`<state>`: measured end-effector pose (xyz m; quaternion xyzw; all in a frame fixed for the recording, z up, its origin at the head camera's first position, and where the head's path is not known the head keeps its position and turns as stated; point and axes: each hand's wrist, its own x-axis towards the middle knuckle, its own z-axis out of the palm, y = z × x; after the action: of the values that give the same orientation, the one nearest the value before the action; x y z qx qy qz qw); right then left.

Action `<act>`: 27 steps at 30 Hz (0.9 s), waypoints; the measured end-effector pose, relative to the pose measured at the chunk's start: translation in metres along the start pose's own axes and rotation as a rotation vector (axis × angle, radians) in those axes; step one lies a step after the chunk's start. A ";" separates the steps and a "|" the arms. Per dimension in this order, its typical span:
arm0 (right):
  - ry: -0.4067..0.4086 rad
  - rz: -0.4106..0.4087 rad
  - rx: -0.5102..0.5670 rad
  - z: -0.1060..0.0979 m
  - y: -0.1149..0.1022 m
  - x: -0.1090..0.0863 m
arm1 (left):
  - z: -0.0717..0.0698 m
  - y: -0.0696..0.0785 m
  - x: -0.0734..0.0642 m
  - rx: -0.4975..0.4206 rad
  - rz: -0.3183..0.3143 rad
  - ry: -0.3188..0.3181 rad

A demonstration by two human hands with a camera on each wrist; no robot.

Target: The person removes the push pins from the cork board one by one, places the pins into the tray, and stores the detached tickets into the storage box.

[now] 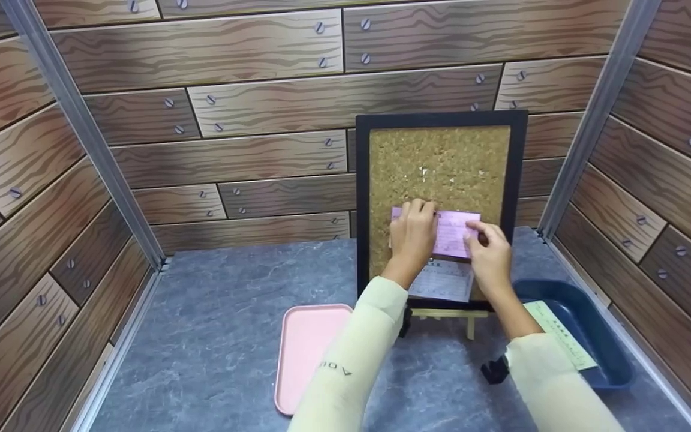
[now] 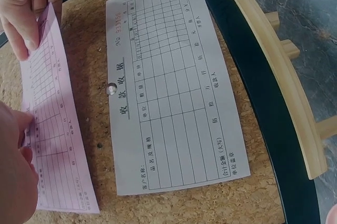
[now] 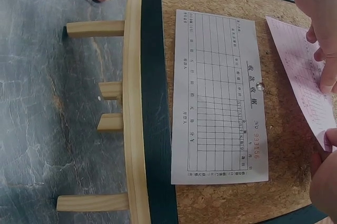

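A pink receipt slip (image 1: 456,231) lies against a cork board (image 1: 441,156) in a black frame, its lower edge standing off the cork. My right hand (image 1: 490,255) pinches its right end between thumb and fingers. Near the slip's top middle, my left hand (image 1: 412,231) has its fingers curled at the paper; whether a pin sits between them is hidden. Below, a white receipt slip (image 2: 174,92) is fixed to the cork by a round-headed pin (image 2: 111,89) at its top middle. Both hands also show beside the pink slip (image 3: 300,71) in the right wrist view.
The board leans on a light wooden easel (image 3: 136,108). A pink tray (image 1: 309,348) lies to the left on the grey marbled tabletop (image 1: 219,336). At the right, a dark blue tray (image 1: 612,354) holds a green slip (image 1: 558,333). Wood-patterned walls (image 1: 231,120) enclose the table.
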<state>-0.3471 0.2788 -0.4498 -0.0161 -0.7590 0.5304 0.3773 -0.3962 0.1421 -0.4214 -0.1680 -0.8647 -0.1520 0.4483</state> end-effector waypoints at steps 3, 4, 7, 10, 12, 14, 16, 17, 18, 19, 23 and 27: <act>0.001 -0.007 0.000 0.000 0.000 -0.001 | -0.001 0.000 -0.001 -0.001 -0.006 -0.013; 0.001 -0.009 -0.001 -0.001 -0.001 -0.001 | -0.001 0.001 -0.001 -0.001 -0.007 -0.015; -0.005 -0.005 -0.002 -0.002 -0.002 -0.001 | -0.001 0.001 0.000 -0.005 -0.011 -0.013; -0.008 0.002 -0.004 -0.002 -0.002 0.000 | -0.001 0.002 0.000 -0.012 -0.009 0.000; -0.009 0.002 -0.006 -0.002 -0.003 0.000 | -0.001 0.002 0.000 -0.018 -0.008 0.007; -0.012 0.001 -0.003 -0.003 -0.003 0.000 | -0.001 0.002 0.001 -0.015 -0.007 0.009; -0.016 -0.002 -0.003 -0.003 -0.004 0.000 | -0.002 0.002 0.001 -0.009 -0.009 0.006; -0.018 -0.003 -0.003 -0.003 -0.004 0.000 | -0.002 0.002 0.000 -0.005 -0.011 0.002; -0.020 -0.003 -0.002 -0.003 -0.004 0.000 | -0.001 0.002 0.000 0.000 -0.012 -0.001; -0.022 -0.003 -0.001 -0.003 -0.004 0.000 | -0.001 0.002 0.000 0.006 -0.012 -0.006; -0.024 0.007 -0.004 -0.003 -0.004 0.000 | -0.001 0.003 0.000 0.020 -0.013 -0.020; -0.031 0.021 -0.013 -0.004 -0.004 0.000 | -0.002 0.003 0.001 0.030 -0.019 -0.030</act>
<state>-0.3431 0.2797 -0.4463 -0.0181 -0.7679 0.5296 0.3597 -0.3937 0.1442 -0.4194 -0.1554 -0.8750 -0.1409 0.4362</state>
